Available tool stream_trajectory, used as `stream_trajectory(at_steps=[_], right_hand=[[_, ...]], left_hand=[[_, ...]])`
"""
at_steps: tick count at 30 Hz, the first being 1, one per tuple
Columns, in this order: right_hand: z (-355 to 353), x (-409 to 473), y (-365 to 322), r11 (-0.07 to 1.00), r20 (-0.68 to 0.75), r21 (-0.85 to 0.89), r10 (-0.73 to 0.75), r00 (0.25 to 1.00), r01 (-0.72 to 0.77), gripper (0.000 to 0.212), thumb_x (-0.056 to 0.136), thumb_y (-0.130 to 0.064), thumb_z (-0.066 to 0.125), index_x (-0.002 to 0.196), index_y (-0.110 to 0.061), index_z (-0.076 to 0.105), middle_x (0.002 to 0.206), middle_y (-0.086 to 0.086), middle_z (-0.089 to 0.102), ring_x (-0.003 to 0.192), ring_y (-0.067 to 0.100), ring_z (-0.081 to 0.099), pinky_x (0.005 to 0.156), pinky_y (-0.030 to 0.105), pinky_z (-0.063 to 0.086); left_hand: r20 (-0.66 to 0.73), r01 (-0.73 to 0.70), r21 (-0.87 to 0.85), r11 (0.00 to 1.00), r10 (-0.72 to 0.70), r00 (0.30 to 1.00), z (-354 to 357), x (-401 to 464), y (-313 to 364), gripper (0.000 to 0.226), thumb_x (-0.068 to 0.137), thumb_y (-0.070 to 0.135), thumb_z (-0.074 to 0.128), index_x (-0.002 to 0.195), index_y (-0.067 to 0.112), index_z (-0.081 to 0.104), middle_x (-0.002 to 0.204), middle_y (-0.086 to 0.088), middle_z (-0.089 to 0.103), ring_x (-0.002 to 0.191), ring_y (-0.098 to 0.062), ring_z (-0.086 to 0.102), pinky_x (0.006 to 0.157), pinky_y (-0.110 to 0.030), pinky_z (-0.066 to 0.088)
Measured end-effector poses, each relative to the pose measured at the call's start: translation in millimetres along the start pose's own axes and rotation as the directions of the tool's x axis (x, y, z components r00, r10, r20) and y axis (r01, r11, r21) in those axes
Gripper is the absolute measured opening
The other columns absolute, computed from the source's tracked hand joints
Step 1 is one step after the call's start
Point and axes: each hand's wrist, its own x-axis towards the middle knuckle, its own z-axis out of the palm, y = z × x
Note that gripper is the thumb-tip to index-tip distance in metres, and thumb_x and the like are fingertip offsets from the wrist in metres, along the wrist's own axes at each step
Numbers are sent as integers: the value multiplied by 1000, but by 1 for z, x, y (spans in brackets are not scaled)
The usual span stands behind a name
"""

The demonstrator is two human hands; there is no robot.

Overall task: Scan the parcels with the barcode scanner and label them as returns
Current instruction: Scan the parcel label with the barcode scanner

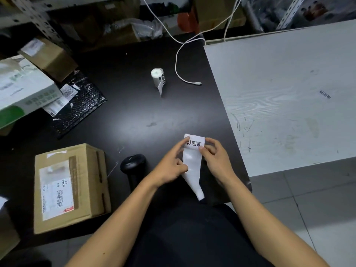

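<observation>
Parcels come first by size: the cardboard box (67, 187) lies on the dark table (134, 116) to the left of the hands, shipping label up, and looks stiff enough to be held by its side walls, probably light for its bulk, though its weight cannot be read from here. Further left a white and green carton (23, 89) leans over a black bubble mailer (81, 105), which would be soft, slick and crinkly, best taken by an edge; a second brown box (49, 56) sits behind them. The barcode scanner (133, 166) rests head-up on the table just beside the left wrist, a rigid thing best gripped by its handle. A label roll (158, 77) stands well apart, further back. Smallest and most delicate is the return label strip (192, 160), held above the table's near edge: thin, floppy, glossy backing, likely to curl or stick to itself. The left hand (169, 168) pinches the backing at mid-length while its forefinger touches the printed sticker; the right hand (216, 158) pinches the sticker's edge between thumb and finger, apparently peeling. Corners are the safest hold.
</observation>
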Motion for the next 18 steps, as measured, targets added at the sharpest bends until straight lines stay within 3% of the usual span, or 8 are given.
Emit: stream_trajectory(at_steps=[3,7,9,11,12,16,18], right_hand=[[-1,-1,-2,998,-4,60,-26,1000,26,34,93,-9,64,124,-18,54,95,-3,75,93,8,70,84,23,50],[-1,-1,-6,992,23,108,-66,998,63,40,92,-2,62,128,-17,51,93,1,73,84,7,69,76,17,49],[-1,-3,-8,992,50,88,-93,994,88,45,91,3,60,129,-19,50,95,3,70,77,7,65,74,15,48],[-2,-5,-7,993,82,53,-108,991,104,49,90,6,59,129,-23,49,94,2,69,71,10,60,70,14,47],[-2,-6,-6,994,96,39,-110,989,106,51,90,7,58,129,-24,49,94,2,69,69,10,58,69,14,46],[-1,-11,-6,993,72,69,-102,992,97,50,90,10,56,131,-18,48,96,4,69,68,4,61,67,13,46],[-1,-11,-6,991,27,101,-89,996,86,46,91,8,56,129,-17,49,94,3,70,76,4,66,71,16,49]], left_hand=[[57,-27,-1,1000,27,998,-1,-4,0,104,78,-17,47,143,57,13,145,33,36,58,-12,38,54,-21,37],[-33,-27,-46,999,26,999,-5,-2,6,98,92,-2,59,147,54,0,144,12,48,66,-10,49,69,-17,47],[-92,-42,-28,999,39,995,-6,-1,11,92,95,15,64,148,53,-1,138,5,56,88,-1,63,84,-13,46],[-131,-51,-9,999,49,990,-7,2,16,86,95,21,64,146,55,4,131,1,62,114,0,60,97,-13,42],[-155,-59,-23,998,54,986,-7,3,18,82,95,18,64,145,53,9,126,-1,65,114,-1,61,97,-13,41],[-179,-50,-141,989,24,984,-4,6,17,76,95,4,62,149,40,22,104,-11,71,82,0,66,77,-11,46],[-150,-20,-184,983,-8,989,-4,4,15,80,93,1,63,152,35,21,102,-16,72,82,-7,64,77,-18,50]])
